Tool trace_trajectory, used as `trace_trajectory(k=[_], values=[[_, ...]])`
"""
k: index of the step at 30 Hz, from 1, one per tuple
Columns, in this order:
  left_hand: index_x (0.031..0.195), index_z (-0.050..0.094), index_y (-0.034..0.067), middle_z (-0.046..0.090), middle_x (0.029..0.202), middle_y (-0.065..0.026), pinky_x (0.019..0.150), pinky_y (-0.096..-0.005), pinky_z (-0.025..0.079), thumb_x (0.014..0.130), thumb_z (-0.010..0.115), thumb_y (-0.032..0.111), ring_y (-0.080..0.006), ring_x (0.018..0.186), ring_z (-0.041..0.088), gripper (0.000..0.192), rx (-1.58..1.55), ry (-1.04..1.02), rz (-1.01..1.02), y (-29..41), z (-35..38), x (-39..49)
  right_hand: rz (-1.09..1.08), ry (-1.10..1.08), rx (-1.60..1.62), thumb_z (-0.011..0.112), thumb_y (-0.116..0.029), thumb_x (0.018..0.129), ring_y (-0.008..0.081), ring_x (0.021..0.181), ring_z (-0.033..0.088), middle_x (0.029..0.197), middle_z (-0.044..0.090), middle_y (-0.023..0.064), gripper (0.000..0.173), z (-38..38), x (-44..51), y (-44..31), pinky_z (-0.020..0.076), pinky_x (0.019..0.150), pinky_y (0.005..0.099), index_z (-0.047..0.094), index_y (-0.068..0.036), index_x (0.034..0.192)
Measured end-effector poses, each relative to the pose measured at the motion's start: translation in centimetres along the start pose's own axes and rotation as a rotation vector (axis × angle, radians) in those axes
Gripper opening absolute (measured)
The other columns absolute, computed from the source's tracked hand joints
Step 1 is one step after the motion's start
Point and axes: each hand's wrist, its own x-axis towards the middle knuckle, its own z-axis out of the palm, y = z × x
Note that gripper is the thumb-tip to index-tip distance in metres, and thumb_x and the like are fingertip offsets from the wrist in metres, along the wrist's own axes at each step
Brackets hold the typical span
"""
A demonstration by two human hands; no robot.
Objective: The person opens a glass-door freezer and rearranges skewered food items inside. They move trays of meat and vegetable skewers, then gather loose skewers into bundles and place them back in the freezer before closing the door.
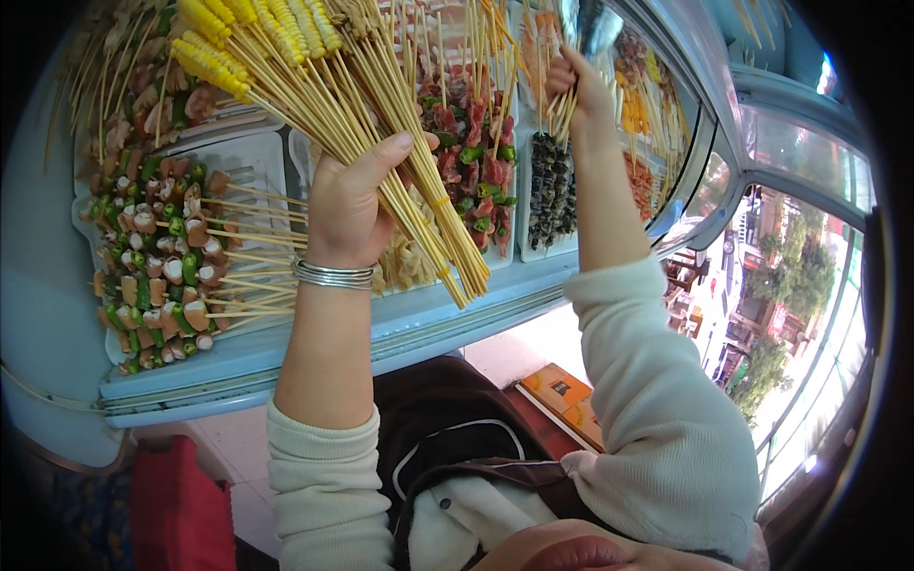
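Observation:
My left hand (360, 196) is closed around bundles of wooden skewers (407, 193), whose upper ends carry yellow spiral pieces (250, 28) and brown food (353, 18). Silver bangles (333, 274) circle that wrist. Farther right, my right hand (571, 78) grips the sticks of some skewers over dark skewered pieces (552, 178); whether these sticks belong to the dark ones, I cannot tell. Between the hands lie skewers of red meat and green pepper (478, 164). Skewers of sausage, white pieces and green pepper (161, 264) fill a tray left of my left hand.
A display case with a pale blue front ledge (428, 314) holds the white trays (243, 157). Its curved glass and frame (742, 143) rise at the right. Below the ledge are a red crate-like object (182, 507) and an orange box (560, 400).

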Motion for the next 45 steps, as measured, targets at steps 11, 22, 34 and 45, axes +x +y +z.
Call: trace_trajectory(k=[11,22,34,45], values=[[0.119,0.040,0.001,0.053,0.108,-0.0142,0.074,-0.0336,0.051,0.083,0.047,0.001,-0.0200,0.090,0.056,0.037,0.039,-0.050,-0.025,0.1,-0.3,0.1,-0.366,0.271,-0.627,0.060,-0.005,0.078,0.0046,0.050,0.046,0.067,0.055,0.0011,0.009,-1.5,-0.1,5.3,0.0365,0.042,0.0169,0.051,-0.006,0.083],[0.114,0.045,0.000,0.056,0.101,-0.0122,0.068,-0.0287,0.052,0.082,0.050,0.002,-0.0185,0.084,0.058,0.032,0.073,0.001,0.018,0.0,-0.2,0.2,-0.734,0.662,-1.284,0.064,-0.020,0.072,0.0370,0.083,0.057,0.088,0.060,0.0217,0.036,-3.5,0.5,6.5,0.0446,0.072,0.0403,0.053,-0.001,0.101],[0.119,0.038,0.002,0.052,0.108,-0.0141,0.074,-0.0327,0.050,0.084,0.045,0.000,-0.0205,0.090,0.055,0.035,0.075,-0.038,-0.004,0.0,-0.6,0.2,-0.444,0.437,-1.656,0.065,-0.016,0.070,0.0383,0.101,0.050,0.109,0.051,0.0274,0.065,-3.4,-0.5,5.2,0.0419,0.086,0.0407,0.033,0.007,0.123],[0.118,0.038,0.001,0.051,0.109,-0.0149,0.073,-0.0332,0.050,0.084,0.045,0.001,-0.0205,0.089,0.055,0.035,0.087,0.004,0.023,-0.2,-0.4,0.2,-0.782,0.335,-1.799,0.061,-0.012,0.073,0.0361,0.087,0.054,0.098,0.055,0.0218,0.052,-2.9,-1.3,5.5,0.0455,0.073,0.0428,0.041,0.000,0.120]])
